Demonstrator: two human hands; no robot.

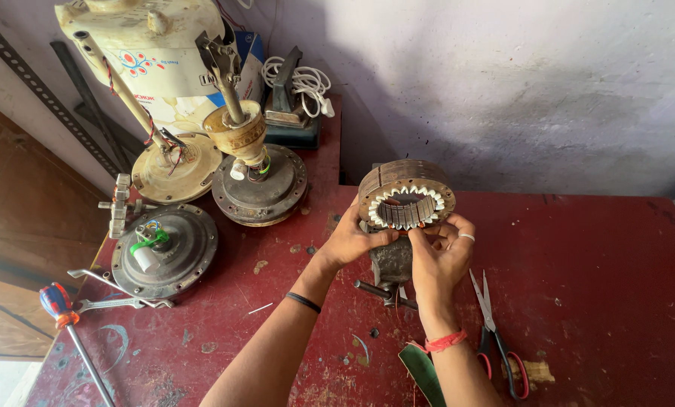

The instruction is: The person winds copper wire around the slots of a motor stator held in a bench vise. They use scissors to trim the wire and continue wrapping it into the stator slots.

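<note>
A round fan motor stator (405, 196), a brown laminated ring with white slot liners inside, sits tilted on a small dark bench vise (391, 262) on the red table (579, 286). My left hand (352, 240) grips the ring's lower left edge. My right hand (441, 252), with a ring on one finger and a red thread at the wrist, holds its lower right edge, thumb near the slots. A thin copper wire appears between my fingers under the ring.
Scissors with red and black handles (496, 335) lie right of my right arm. Three ceiling fan motors (258, 185) stand at the left, with a screwdriver (70, 328), a spanner (122, 301), a white cable coil (303, 79) and a green strip (422, 373).
</note>
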